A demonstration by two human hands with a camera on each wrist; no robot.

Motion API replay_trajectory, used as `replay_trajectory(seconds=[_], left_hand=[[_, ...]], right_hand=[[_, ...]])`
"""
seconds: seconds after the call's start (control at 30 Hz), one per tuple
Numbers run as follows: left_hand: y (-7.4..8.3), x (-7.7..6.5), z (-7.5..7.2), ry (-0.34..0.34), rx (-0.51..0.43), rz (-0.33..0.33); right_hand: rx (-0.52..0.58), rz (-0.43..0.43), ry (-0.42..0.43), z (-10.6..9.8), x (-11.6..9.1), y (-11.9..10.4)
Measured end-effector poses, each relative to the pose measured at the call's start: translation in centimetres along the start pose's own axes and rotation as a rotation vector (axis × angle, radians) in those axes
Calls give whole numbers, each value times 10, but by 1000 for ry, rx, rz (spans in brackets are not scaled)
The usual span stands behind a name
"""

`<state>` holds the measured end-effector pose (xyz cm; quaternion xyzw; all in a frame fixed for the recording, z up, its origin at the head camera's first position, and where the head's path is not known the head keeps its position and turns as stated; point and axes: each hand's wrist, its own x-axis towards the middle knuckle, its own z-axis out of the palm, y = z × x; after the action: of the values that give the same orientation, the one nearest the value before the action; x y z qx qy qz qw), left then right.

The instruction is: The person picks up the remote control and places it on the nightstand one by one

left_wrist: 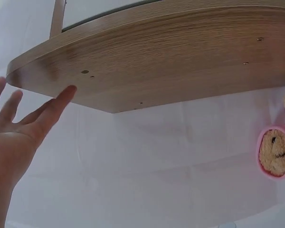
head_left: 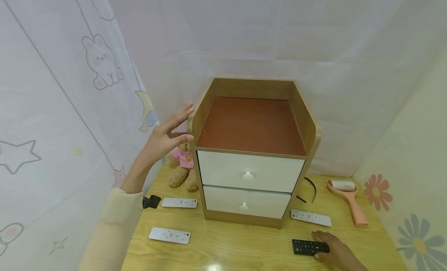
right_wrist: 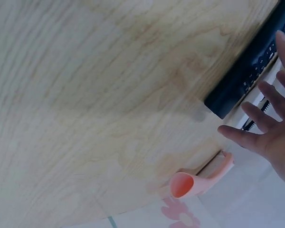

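Note:
My left hand (head_left: 164, 141) is raised at the upper left side of a small wooden cabinet (head_left: 241, 221) with two white drawers, both closed. Its thumb and fingers are extended, the tips right at the side panel's edge. In the left wrist view the spread fingers overlap the wooden side panel (left_wrist: 171, 61). Low on the right, my right hand (head_left: 336, 252) is over the right end of a black remote control (head_left: 307, 247) lying on the table. The right wrist view shows its fingers spread and fairly straight beside the black remote's edge.
White remotes lie left (head_left: 179, 203), front left (head_left: 170, 235) and right (head_left: 310, 218) of the cabinet. A teddy bear (head_left: 186, 158) in pink sits against its left side. A peach lint roller (head_left: 356, 209) and a thin black band (head_left: 314, 189) are at the right. Fabric walls enclose the table.

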<state>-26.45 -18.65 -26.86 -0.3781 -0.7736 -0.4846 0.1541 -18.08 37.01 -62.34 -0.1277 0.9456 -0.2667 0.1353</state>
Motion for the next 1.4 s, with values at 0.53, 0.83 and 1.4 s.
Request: replay_trajectory(seconds=[0.53,0.83,1.4], left_hand=[[-15,9,-5,-20,-151,-47],[-14,6,-7,-14,-203,-72],[-30,5,-6,12,-225,-70]], right_hand=[[-19,-78,-34,6,-8,7],[-123,-47,123,14,-18,1],[-220,-119,508,-42,-27,-41]])
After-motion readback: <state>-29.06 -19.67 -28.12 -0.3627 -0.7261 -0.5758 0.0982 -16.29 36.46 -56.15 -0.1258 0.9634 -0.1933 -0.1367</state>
